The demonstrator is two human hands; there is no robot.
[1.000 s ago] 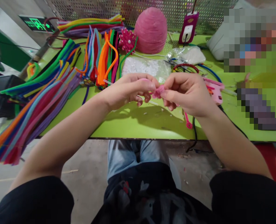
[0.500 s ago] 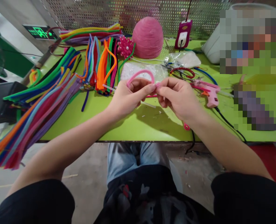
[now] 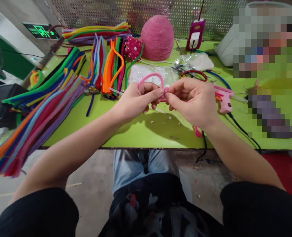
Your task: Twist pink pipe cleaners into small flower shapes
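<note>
Between my two hands is a pink pipe cleaner (image 3: 151, 75), its length curving in a loop above my left hand. My left hand (image 3: 139, 98) pinches it between thumb and forefinger. The fingertips of my right hand (image 3: 194, 98) are closed on its end, almost touching the left fingertips. Just behind the hands lies a clear plastic bag (image 3: 169, 73) with white contents. Farther back stand a pink ball-shaped form (image 3: 157, 38) and a pink flower (image 3: 134, 48) with a pale centre and a green stem.
Bundles of coloured pipe cleaners (image 3: 44, 108) cover the left side, some hanging over the table's front edge. A pink glue gun (image 3: 224, 98) with a black cord lies to the right. Red-handled scissors (image 3: 194, 75) rest behind my right hand. A perforated metal panel (image 3: 106, 14) closes the back.
My right hand has turned slightly at the wrist, its fingers still at the pipe cleaner's end. The left hand keeps its pinch; the view has shifted a little.
</note>
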